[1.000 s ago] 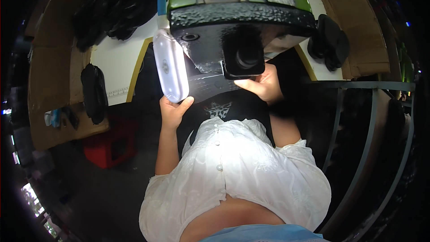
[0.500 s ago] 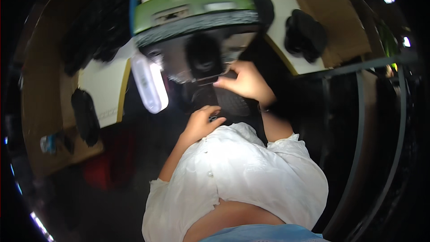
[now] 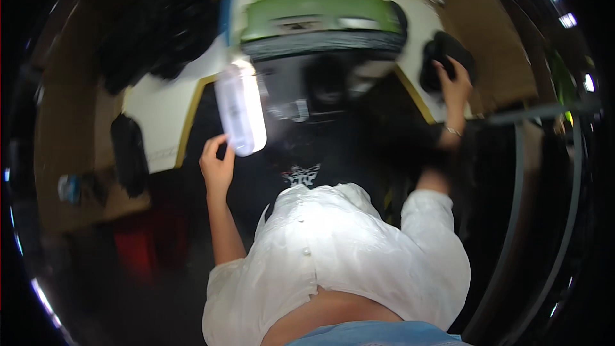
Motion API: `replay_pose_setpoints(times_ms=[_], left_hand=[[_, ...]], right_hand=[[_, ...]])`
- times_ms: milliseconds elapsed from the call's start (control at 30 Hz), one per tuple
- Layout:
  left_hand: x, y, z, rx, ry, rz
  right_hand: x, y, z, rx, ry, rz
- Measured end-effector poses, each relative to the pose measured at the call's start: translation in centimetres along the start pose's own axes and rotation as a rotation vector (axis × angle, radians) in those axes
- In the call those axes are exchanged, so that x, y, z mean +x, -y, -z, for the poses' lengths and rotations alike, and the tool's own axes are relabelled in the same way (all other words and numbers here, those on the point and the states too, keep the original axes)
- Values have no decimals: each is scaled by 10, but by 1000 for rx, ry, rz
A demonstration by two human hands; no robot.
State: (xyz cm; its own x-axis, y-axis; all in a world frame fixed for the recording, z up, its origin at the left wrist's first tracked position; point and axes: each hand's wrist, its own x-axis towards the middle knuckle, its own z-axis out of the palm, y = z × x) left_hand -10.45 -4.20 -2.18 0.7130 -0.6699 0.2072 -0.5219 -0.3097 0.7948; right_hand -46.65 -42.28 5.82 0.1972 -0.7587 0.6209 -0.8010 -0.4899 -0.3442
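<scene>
My left hand (image 3: 218, 161) is raised beside the lower end of a lit white lamp (image 3: 242, 112). Its fingers are loosely bent and apart, with nothing visible in them; whether it touches the lamp I cannot tell. My right hand (image 3: 455, 83) reaches far right onto a stack of black shoe-sole-like pieces (image 3: 435, 57). Its thumb and fingers are spread over the top piece. Ahead of me stands a green machine (image 3: 320, 22), like a sewing machine, its dark working area (image 3: 323, 83) blurred. No piece shows under it.
A large black heap (image 3: 157, 35) lies on the white table at the left. One long black piece (image 3: 130, 154) rests at its near left edge. Cardboard walls (image 3: 496, 32) rise around the table. Metal rails (image 3: 517, 186) stand at right, a red object (image 3: 144, 243) low at left.
Both hands have left the middle: the left moved left toward the lamp, the right moved right onto the stack. The dark textured piece near them no longer shows there. The view shifted slightly.
</scene>
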Motion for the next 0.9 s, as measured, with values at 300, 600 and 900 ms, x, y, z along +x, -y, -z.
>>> replay_pose_setpoints(times_ms=[300,600,900], left_hand=[[36,79,130,893,-689,402],[43,84,143,748,-494,396],[41,106,153,902,-576,282]], right_hand=[[-70,80,3,379,93,169],[-117,105,-27,442,991,195],[-119,108,-30,293,1045,278]])
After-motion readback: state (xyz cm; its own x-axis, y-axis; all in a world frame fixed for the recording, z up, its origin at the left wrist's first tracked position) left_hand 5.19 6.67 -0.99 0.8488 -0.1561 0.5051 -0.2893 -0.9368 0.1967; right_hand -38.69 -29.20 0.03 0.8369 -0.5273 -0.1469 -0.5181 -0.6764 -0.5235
